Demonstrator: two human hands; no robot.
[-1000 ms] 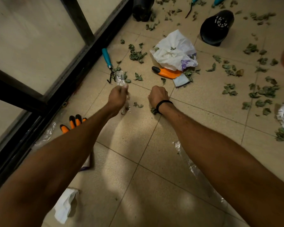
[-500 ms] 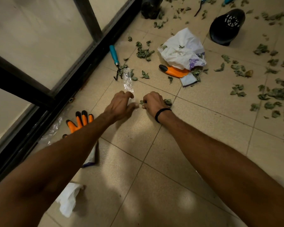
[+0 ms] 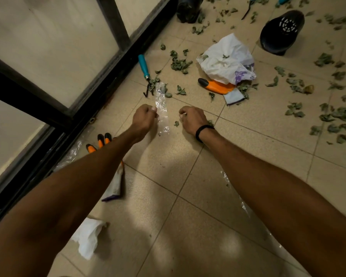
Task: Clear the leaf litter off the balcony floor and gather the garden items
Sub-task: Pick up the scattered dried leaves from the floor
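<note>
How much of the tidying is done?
Little looks done: dried leaves litter the tiles. In hand: the left hand pinches a clear plastic strip; the right hand curls beside a leaf scrap. Left: the teal hand rake, orange glove, black pot, white bag.

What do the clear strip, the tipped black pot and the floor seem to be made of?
Strip: likely thin plastic film; see-through, crinkled, with glints.
Pot: probably moulded plastic, matt black, with slotted drain holes in its base.
Floor: speckled beige tiles, slightly glossy; grout lines and soft reflections show.
</note>
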